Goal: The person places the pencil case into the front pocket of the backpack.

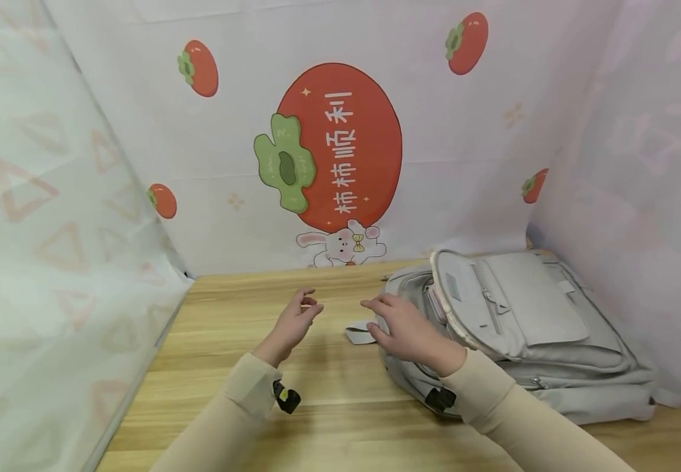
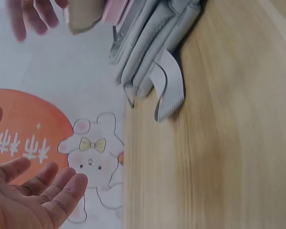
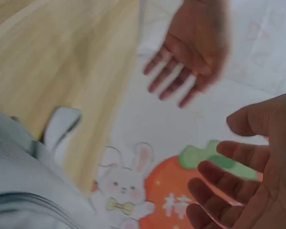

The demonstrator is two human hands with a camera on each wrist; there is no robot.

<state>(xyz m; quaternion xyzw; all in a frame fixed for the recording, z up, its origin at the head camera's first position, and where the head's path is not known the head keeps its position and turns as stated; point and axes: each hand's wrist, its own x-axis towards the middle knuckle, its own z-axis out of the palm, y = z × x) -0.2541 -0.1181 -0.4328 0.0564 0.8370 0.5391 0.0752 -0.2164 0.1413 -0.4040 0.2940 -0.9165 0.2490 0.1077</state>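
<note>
My left hand point(image 1: 291, 326) hovers over the wooden table with relaxed, slightly bent fingers and holds nothing. To its right, my right hand point(image 1: 408, 331) is raised beside the near left part of a grey backpack point(image 1: 537, 298), its fingers loose and nothing gripped. The backpack lies on the table with its front flap folded back. Inside the opening, pinkish items point(image 1: 436, 305) show at their edges; their kind cannot be told. A grey strap loop point(image 1: 359, 335) sticks out from the bag below the right hand. Both wrist views show spread fingers, the left hand point(image 2: 38, 195) and right hand point(image 3: 248, 176) holding nothing.
The wooden table point(image 1: 216, 380) extends left and in front of the bag. A white cloth backdrop point(image 1: 228, 131) with printed persimmons and a rabbit hangs behind it. Patterned cloth sheets point(image 1: 51, 262) border the left and right sides.
</note>
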